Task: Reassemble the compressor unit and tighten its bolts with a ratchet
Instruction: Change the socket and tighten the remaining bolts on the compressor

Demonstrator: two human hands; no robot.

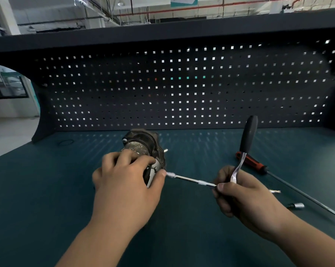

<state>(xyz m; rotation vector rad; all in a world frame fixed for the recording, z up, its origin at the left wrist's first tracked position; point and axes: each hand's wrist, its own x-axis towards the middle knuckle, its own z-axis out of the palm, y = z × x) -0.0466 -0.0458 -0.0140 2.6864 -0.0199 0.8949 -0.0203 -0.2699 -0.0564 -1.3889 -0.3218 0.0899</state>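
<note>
Head view: left hand (124, 182) curls its fingers round the dark grey cast-metal compressor unit (143, 143) with a silvery cylindrical end, while right hand (239, 195) grips the black-handled chrome ratchet (248, 135).

Red/blk screwdriver (256, 164) on bench (47, 189), rt side; pegboard (182, 89) behind.

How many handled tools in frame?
2. The ratchet is in the right hand, its extension reaching the compressor that the left hand holds. The red-and-black screwdriver lies on the bench right of that hand. Arms could hide others.
</note>
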